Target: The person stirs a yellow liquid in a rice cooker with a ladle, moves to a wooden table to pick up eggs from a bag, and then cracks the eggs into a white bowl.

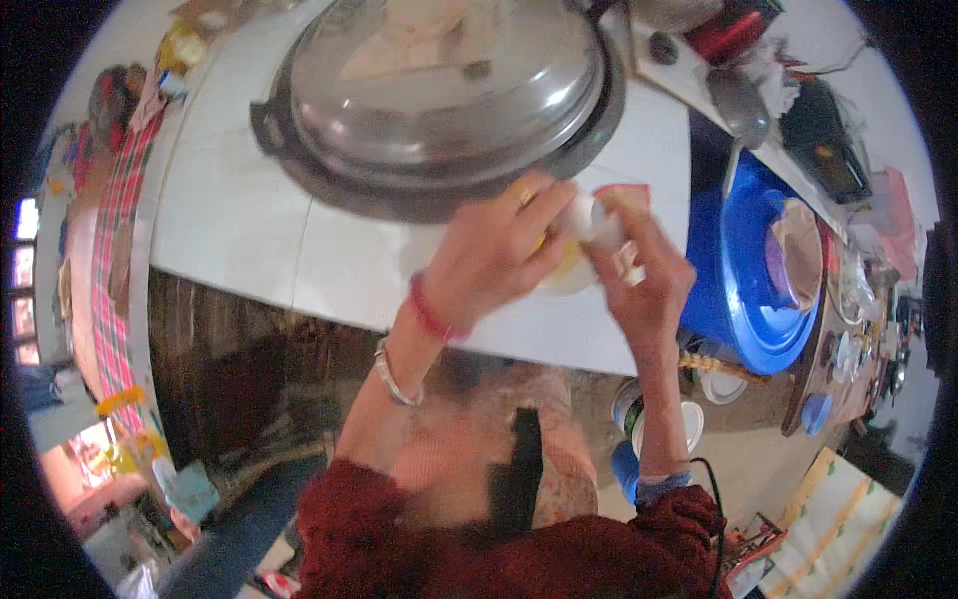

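Observation:
My left hand and my right hand meet above a white tabletop. Between their fingertips is a small white rounded thing that looks like an eggshell; blur hides its exact form. Both hands have their fingers closed around it. Under them, partly covered by my fingers, sits a small pale dish with something yellow in it. Behind my right fingers shows a red-edged packet or piece of paper. Just beyond my left hand stands a wide dark pan under a shiny domed metal lid.
A blue plastic basin holding a brownish, purple-edged thing stands to the right. Farther right, a wooden surface carries several dishes. Plaid cloth lies along the left. Lidded tubs stand on the floor below my right arm.

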The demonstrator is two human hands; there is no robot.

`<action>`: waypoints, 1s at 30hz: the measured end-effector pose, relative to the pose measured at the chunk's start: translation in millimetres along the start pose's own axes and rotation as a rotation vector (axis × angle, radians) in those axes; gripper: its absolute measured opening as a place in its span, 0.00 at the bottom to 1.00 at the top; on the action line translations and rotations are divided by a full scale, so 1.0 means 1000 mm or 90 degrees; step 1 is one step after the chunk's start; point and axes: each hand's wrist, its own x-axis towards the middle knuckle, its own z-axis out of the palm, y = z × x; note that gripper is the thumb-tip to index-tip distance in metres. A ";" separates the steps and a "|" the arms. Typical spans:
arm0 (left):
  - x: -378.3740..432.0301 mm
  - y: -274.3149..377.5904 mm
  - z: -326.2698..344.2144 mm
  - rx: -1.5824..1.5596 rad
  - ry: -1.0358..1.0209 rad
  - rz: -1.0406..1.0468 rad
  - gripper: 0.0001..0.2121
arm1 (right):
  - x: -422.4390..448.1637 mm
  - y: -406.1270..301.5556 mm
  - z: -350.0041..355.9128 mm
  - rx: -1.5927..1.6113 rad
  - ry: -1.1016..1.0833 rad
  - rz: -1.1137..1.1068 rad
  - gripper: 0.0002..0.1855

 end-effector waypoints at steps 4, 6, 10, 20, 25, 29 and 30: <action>-0.019 0.010 -0.006 0.004 0.020 -0.027 0.17 | -0.007 -0.005 0.003 0.104 -0.025 0.125 0.20; -0.032 0.026 -0.025 -0.115 0.094 -0.057 0.18 | -0.014 -0.029 -0.008 0.176 -0.013 0.179 0.20; -0.086 0.027 -0.024 -0.160 0.057 -0.082 0.23 | -0.045 -0.065 -0.004 0.319 -0.183 0.295 0.26; -0.243 0.059 -0.020 -0.238 -0.005 -0.441 0.26 | -0.133 -0.104 0.073 0.374 -0.552 0.290 0.22; -0.293 0.053 -0.036 -0.271 0.138 -0.558 0.23 | -0.133 -0.140 0.103 0.353 -0.739 0.166 0.25; -0.352 0.010 -0.049 -0.163 0.190 -0.669 0.24 | -0.125 -0.147 0.113 0.373 -0.802 0.183 0.23; -0.360 -0.016 -0.059 -0.157 0.189 -0.711 0.22 | -0.131 -0.132 0.117 0.359 -0.777 0.177 0.22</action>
